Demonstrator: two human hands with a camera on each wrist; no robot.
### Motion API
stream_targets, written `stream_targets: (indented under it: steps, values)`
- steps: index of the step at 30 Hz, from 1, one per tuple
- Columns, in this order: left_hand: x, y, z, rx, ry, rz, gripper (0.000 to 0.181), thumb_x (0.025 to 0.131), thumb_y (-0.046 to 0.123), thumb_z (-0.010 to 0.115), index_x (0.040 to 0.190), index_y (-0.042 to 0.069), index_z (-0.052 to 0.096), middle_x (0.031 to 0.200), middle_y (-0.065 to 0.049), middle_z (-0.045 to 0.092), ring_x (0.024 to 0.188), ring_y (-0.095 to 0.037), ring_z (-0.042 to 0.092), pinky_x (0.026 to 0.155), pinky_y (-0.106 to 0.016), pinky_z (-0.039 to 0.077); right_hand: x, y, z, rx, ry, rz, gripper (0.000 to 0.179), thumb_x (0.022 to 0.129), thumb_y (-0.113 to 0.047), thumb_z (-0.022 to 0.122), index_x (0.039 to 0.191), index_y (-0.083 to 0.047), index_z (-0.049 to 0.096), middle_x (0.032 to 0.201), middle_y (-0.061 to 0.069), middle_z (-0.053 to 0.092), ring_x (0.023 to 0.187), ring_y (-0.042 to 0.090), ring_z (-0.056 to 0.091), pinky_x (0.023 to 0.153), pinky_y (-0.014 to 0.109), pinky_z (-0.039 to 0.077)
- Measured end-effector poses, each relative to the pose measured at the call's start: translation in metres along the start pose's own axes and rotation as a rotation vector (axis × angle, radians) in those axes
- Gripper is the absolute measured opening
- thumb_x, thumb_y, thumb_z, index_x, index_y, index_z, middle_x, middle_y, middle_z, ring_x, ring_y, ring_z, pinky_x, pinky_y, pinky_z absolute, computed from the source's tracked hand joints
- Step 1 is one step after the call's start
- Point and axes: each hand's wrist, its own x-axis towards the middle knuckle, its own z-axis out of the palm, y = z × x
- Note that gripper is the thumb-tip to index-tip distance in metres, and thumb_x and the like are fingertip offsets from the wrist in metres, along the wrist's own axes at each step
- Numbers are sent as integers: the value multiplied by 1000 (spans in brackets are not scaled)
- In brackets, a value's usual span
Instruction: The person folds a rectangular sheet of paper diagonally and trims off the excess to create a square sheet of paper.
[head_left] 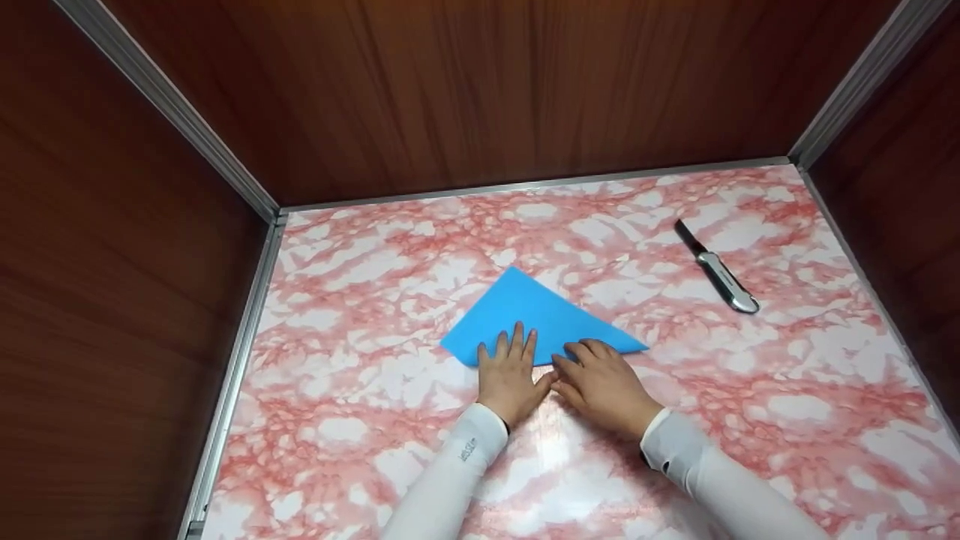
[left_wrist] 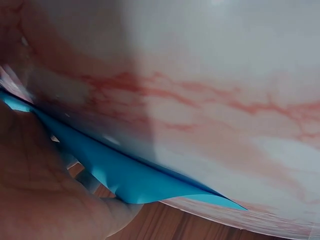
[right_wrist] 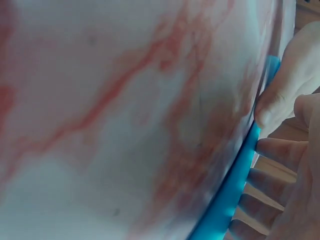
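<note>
A blue sheet of paper [head_left: 517, 307], folded to a roughly triangular shape, lies on the table with its long folded edge toward me. My left hand [head_left: 512, 379] rests on its near part, fingers spread and pointing away. To the right of it, my right hand [head_left: 604, 382] touches the same edge with its fingertips, the fingers slightly bent. Both thumbs come close together at the near side of the fold. In the left wrist view the paper [left_wrist: 135, 175] bulges a little near its pointed corner. The right wrist view has several fingers [right_wrist: 272, 187] against the blue edge [right_wrist: 240, 182].
A utility knife [head_left: 724, 281] with a black blade and silver-and-black handle lies to the right on the marbled red-and-white table [head_left: 360, 315]. Dark wooden panels [head_left: 480, 90] with metal edging enclose the back and both sides.
</note>
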Motion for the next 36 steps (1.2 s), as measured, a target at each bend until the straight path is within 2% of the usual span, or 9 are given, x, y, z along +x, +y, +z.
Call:
stream_targets:
  steps: [5,15,19,23,27,31,36]
  values:
    - [1,0,0,4,-27,-5,90,97,80,19,167,24,11,171,-4,12,153,-30,23,115,-64,25,-4,3,2,12,-8,7,47,105,-43,56,139,-12,65,136,15,59,130,38,49,111,56,35]
    - [3,2,0,-9,-27,3,88,98,79,21,167,24,13,171,-4,12,153,-30,24,115,-64,26,-7,5,1,27,-43,7,52,107,-47,51,141,-10,65,141,17,56,132,39,47,113,56,33]
    - [2,0,1,-7,-20,12,87,99,77,22,167,23,14,171,-5,14,153,-30,25,117,-65,21,-5,3,1,31,-60,6,55,107,-50,47,141,-10,65,144,17,54,133,38,47,113,57,32]
    - [-5,-1,0,32,24,37,82,101,73,26,166,23,20,170,-8,18,154,-31,21,120,-65,8,-3,2,1,39,-65,-4,58,107,-53,45,141,-10,65,144,17,54,133,38,47,112,58,33]
    - [-18,6,0,84,48,112,73,106,63,29,165,20,25,170,-9,17,156,-31,11,122,-61,4,-4,2,1,55,-60,-4,56,107,-51,47,141,-10,64,143,18,55,133,38,48,111,59,34]
    - [-30,18,2,48,60,188,66,109,53,30,163,14,31,169,-8,21,156,-29,14,123,-55,10,-4,3,1,61,-38,-4,49,106,-42,52,139,-9,66,141,19,57,131,39,49,110,60,34]
    - [-35,25,4,-5,71,184,66,110,50,31,160,8,34,166,-11,28,154,-29,23,123,-52,18,-4,4,0,45,-30,-20,45,104,-35,56,138,-8,66,139,20,57,129,41,50,109,60,35]
